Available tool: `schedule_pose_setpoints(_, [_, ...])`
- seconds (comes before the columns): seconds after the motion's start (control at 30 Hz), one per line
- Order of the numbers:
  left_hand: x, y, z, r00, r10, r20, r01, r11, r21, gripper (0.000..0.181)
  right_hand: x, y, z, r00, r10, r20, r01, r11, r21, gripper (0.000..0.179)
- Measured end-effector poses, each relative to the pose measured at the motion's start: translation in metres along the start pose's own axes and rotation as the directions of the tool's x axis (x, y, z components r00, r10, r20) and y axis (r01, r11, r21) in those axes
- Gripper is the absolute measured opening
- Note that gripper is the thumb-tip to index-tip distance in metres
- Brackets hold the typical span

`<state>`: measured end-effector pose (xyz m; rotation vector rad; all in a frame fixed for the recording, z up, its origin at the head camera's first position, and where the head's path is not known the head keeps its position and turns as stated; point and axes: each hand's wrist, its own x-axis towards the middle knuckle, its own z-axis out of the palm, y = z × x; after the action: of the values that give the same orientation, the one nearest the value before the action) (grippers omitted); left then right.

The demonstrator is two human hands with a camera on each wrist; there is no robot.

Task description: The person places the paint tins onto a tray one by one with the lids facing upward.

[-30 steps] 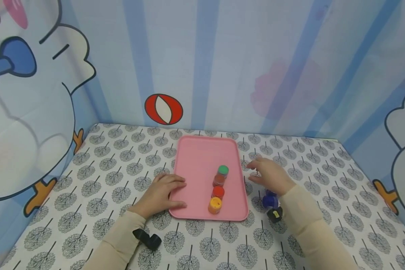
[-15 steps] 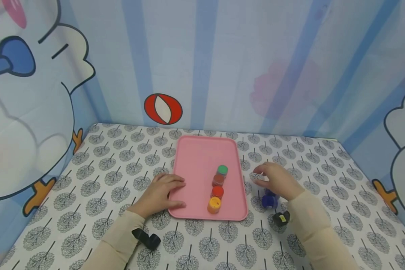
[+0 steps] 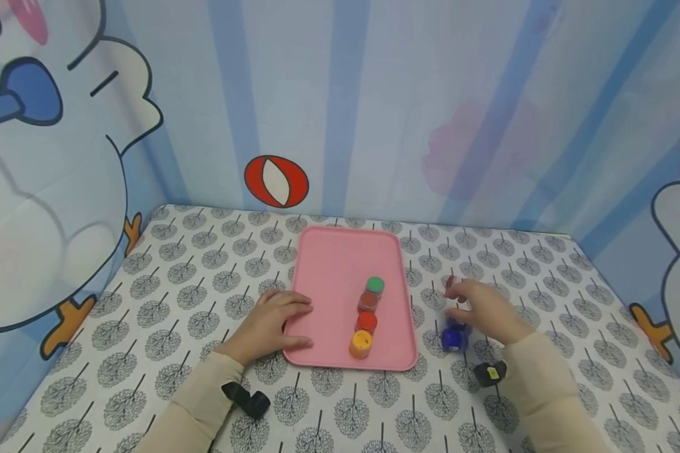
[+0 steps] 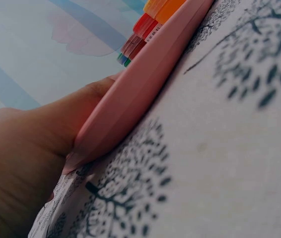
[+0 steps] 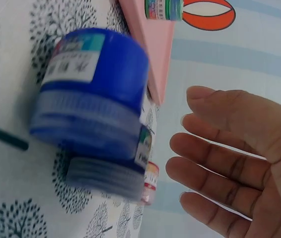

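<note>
My left hand (image 3: 272, 324) rests at the left rim of the pink tray (image 3: 331, 251), fingertips and thumb reaching over the edge. In the left wrist view the thumb lies along the inside of the rim. A line of small lidded jars stands on the tray: green (image 3: 375, 286), brown-red (image 3: 368, 302), red (image 3: 366, 322) and yellow (image 3: 361, 343). Right of the tray, my right hand (image 3: 481, 305) hovers with fingers apart and nothing between them. Below it are a blue jar (image 3: 454, 340) and a darker blue jar (image 5: 105, 176). A reddish jar (image 5: 151, 182) stands beyond, partly hidden by the fingers in the head view.
A tree-patterned cloth (image 3: 192, 314) covers the table. Behind it hangs a blue striped curtain (image 3: 396, 113) with cartoon figures. Black wrist devices sit on both sleeves, the left one (image 3: 246, 399) low beside the tray.
My right hand has moved right and slightly toward me, away from the tray. The reddish jar has come into view beyond its fingertips. My left hand and the jars on the tray stay put.
</note>
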<state>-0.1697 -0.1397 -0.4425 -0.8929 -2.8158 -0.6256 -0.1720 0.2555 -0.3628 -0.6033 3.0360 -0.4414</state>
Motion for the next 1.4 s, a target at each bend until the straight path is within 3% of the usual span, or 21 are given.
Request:
schedule_pose_setpoints(0.37, [0.000, -0.001, 0.001, 1.000, -0.012, 0.014, 0.012, 1.000, 0.009, 0.067, -0.013, 0.012, 0.000, 1.000, 0.009, 0.006, -0.009, 0.999, 0.037, 0.027])
schedule_pose_setpoints(0.63, [-0.001, 0.000, -0.001, 1.000, -0.013, 0.020, 0.012, 1.000, 0.006, 0.067, -0.022, 0.021, 0.001, 0.997, 0.062, 0.034, -0.065, 0.995, 0.075, 0.030])
schedule_pose_setpoints(1.07, [-0.001, -0.001, -0.001, 1.000, -0.005, 0.014, 0.005, 1.000, 0.007, 0.067, -0.028, 0.031, 0.000, 0.996, 0.032, 0.084, -0.041, 0.994, 0.100, 0.034])
schedule_pose_setpoints(1.4, [-0.001, 0.001, -0.003, 1.000, -0.002, 0.010, 0.002, 1.000, -0.011, 0.066, -0.029, 0.033, 0.005, 0.988, 0.053, 0.145, -0.067, 0.993, 0.099, 0.034])
